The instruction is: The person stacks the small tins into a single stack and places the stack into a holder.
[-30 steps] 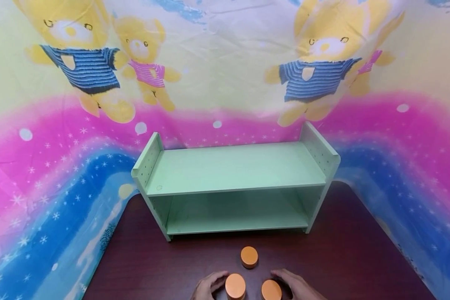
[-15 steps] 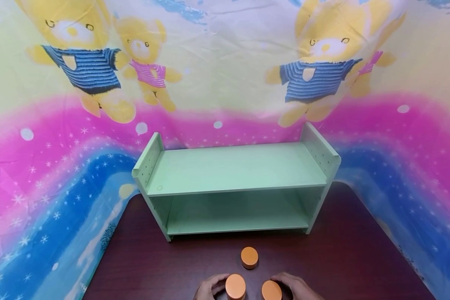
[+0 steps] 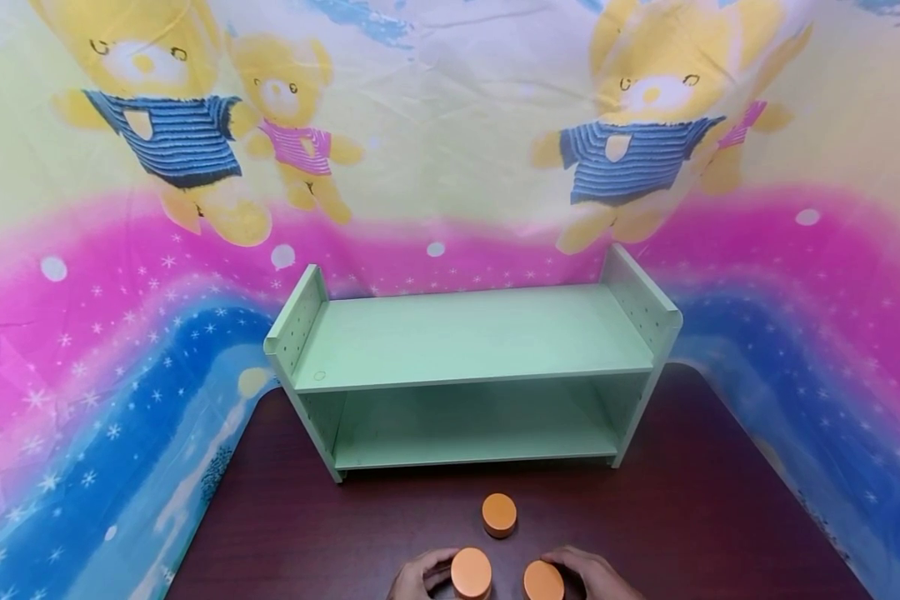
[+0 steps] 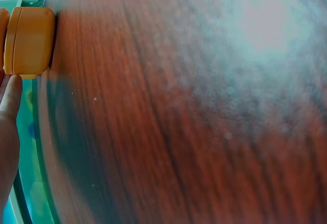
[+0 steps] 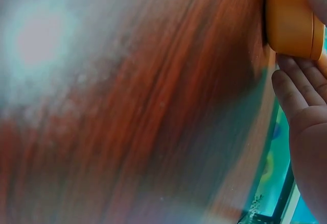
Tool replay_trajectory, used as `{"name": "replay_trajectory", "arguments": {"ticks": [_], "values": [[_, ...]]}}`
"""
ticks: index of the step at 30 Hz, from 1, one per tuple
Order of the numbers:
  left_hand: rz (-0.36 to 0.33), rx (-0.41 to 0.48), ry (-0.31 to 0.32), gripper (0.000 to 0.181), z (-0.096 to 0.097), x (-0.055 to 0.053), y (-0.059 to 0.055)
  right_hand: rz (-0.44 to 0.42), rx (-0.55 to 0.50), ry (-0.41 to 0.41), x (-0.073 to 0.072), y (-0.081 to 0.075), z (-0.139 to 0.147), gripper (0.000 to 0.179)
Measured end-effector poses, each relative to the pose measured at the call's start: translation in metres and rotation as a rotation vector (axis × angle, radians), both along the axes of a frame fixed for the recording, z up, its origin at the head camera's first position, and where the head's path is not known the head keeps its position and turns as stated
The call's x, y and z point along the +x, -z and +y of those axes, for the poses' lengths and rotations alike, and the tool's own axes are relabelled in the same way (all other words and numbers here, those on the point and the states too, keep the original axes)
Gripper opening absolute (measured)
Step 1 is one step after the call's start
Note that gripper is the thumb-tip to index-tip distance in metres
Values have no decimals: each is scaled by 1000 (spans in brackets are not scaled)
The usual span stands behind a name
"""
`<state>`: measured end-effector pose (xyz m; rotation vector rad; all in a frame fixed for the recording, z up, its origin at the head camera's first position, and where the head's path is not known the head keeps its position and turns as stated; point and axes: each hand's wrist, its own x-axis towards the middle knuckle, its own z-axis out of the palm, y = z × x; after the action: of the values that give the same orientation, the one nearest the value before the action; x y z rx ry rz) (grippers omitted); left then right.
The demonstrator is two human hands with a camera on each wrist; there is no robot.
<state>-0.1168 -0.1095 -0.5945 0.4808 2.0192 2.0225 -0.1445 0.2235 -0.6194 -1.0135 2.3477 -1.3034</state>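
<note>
- Firstly, one left hand (image 3: 417, 575): fingers bent, parted about as wide as the left orange container (image 3: 471, 572) and resting against its side.
- One right hand (image 3: 596, 575): fingers about the right orange container (image 3: 543, 581), thumb on the near side, the others along the far side; one finger fairly straight.
- Both held containers: round, flat-topped, side by side with a gap, at the near edge of view.
- One third orange container (image 3: 499, 512): on the dark wood surface (image 3: 720, 517), farther off, touched by neither hand.
- One pale green two-tier shelf (image 3: 480, 333): behind it.
- One bear-print backdrop (image 3: 450, 125).
</note>
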Motion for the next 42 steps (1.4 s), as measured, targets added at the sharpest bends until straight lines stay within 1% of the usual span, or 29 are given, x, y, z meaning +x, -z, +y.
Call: {"name": "replay_trajectory", "arguments": {"ticks": [2, 3, 5, 10, 12, 16, 20, 23, 25, 29, 32, 37, 39, 42], "values": [[-23, -10, -9, 55, 0, 0, -1, 26, 8, 2, 5, -15, -4, 49], [-36, -15, -13, 55, 0, 0, -1, 17, 7, 13, 7, -21, -6, 49], [-40, -18, -15, 55, 0, 0, -1, 30, 8, 11, 8, -25, -8, 48], [3, -3, 5, 54, -1, 0, -1, 25, 3, 21, 9, -25, -9, 47], [8, 3, 10, 54, -1, 0, -1, 12, -6, 31, 9, -25, -10, 47], [-26, -3, 0, 54, -1, 1, -2, -3, -30, 47, 9, -26, -12, 48], [-36, -18, -9, 54, -1, 1, -2, -38, -54, 63, 10, -27, -13, 50], [-39, -26, -17, 54, 0, 1, -3, -38, -45, 86, 10, -31, -14, 51], [-56, -30, -21, 54, 0, 2, -3, -23, -27, 100, 10, -35, -16, 51], [-97, -28, -24, 54, 0, 2, -4, -46, -10, 120, 12, -42, -20, 50], [-106, -22, -30, 55, 0, 2, -3, -62, 4, 127, 12, -48, -23, 50], [-72, -12, -31, 56, -1, 2, -1, 3, 10, 116, 11, -55, -27, 51], [-73, -6, -30, 56, -1, 2, -1, 24, -3, 110, 11, -57, -28, 52], [-102, -11, -35, 56, -1, 3, -3, 61, -19, 110, 11, -59, -29, 52]]}}
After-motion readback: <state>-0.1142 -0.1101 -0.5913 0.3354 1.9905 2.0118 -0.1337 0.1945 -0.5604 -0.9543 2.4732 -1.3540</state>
